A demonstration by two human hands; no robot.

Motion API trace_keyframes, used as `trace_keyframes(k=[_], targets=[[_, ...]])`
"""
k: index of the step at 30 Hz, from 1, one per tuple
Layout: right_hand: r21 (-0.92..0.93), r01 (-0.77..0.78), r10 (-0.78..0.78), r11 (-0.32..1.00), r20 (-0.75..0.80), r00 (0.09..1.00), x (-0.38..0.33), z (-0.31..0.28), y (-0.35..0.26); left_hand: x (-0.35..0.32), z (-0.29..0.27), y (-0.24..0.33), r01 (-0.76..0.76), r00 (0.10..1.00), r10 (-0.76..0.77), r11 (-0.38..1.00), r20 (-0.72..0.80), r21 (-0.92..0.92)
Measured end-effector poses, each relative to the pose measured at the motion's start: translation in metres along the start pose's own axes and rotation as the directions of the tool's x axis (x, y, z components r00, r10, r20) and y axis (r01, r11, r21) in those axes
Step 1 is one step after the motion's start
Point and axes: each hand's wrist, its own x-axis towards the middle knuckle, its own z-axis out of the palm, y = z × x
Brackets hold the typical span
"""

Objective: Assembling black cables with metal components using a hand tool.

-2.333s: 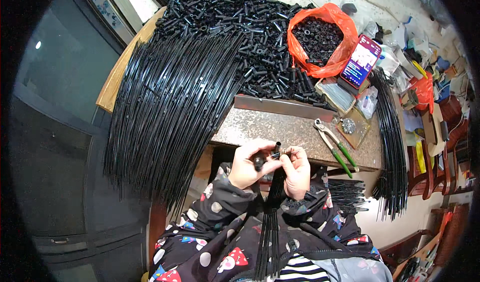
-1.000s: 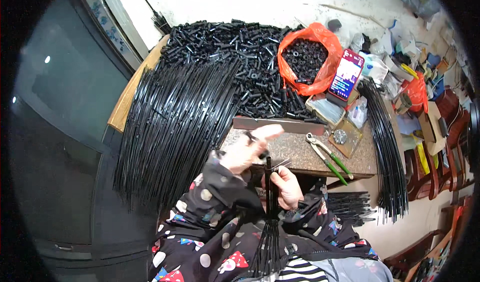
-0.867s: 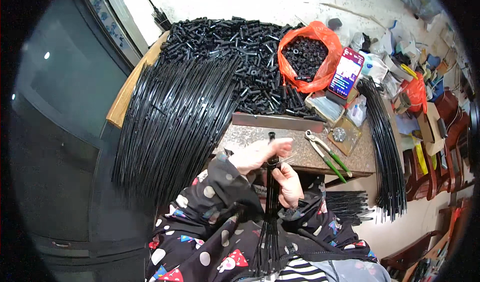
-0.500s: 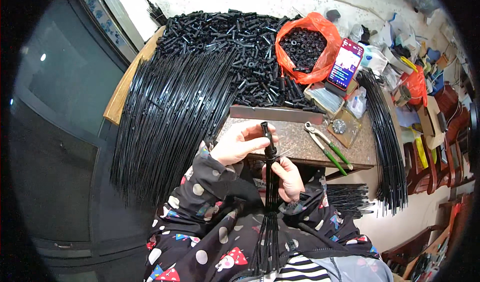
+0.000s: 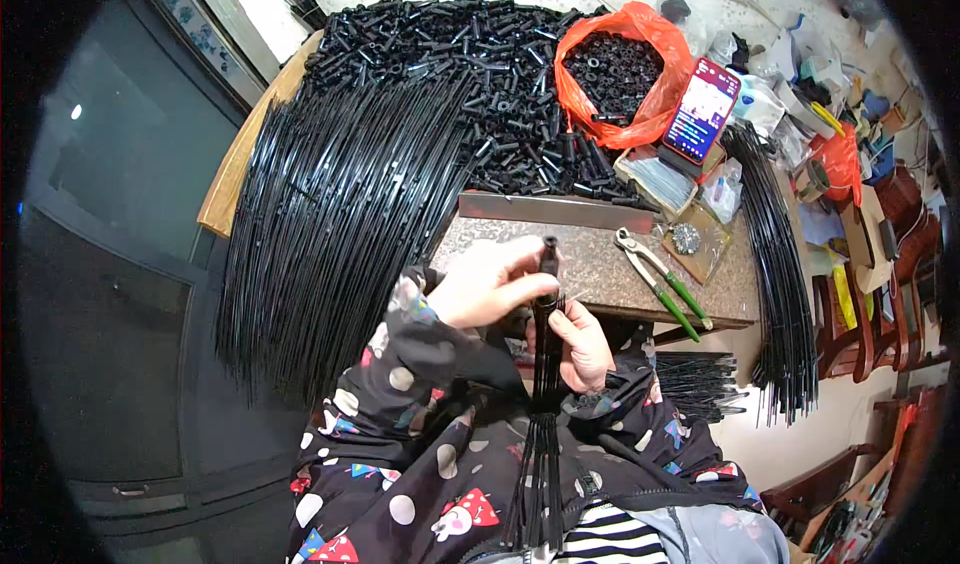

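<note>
Stone-topped counter, speckled brown-grey, sits at frame centre; a wooden board edge shows at its upper left. A dark glass-fronted cabinet fills the left of the frame.

Upper centre: a heap of short black plastic tubes, matte and cylindrical, lying at all angles. Just right of it, an orange plastic bag, crinkled and open, holds more small black ring-like parts. A phone with a lit screen leans at the bag's right edge. A broad sheaf of long thin black rods, glossy, fans from the heap down toward the lower left. A second, narrower sheaf curves down the right side. Pliers with green handles lie flat on the stone, right of your hands.

Your left hand is closed around the top of an upright bundle of black rods, with a black tube end standing above the fingers. Your right hand grips the same bundle just below, fingers wrapped round it. The bundle runs down over your patterned sleeves to the lower centre, where its ends spread slightly.

Compared with half a second ago: both hands keep the same grip, left above right; the bundle remains vertical and the pliers have not moved.
</note>
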Motion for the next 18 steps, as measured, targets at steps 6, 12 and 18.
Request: trace_keyframes(k=[6,12,18], targets=[[-0.020,-0.061,0.064,0.998,0.163,0.985,0.001,-0.010,0.000,-0.009,0.011,-0.004,0.133,0.989,-0.148,0.860,0.008,-0.492],[-0.030,-0.088,0.090,0.996,0.087,0.992,-0.004,-0.008,0.002,-0.022,0.017,0.006,0.074,0.972,-0.107,0.984,-0.209,-0.161],[-0.007,-0.020,0.021,1.000,0.174,0.985,-0.005,-0.008,-0.006,-0.029,0.023,0.005,-0.047,0.997,0.015,0.885,-0.073,-0.463]])
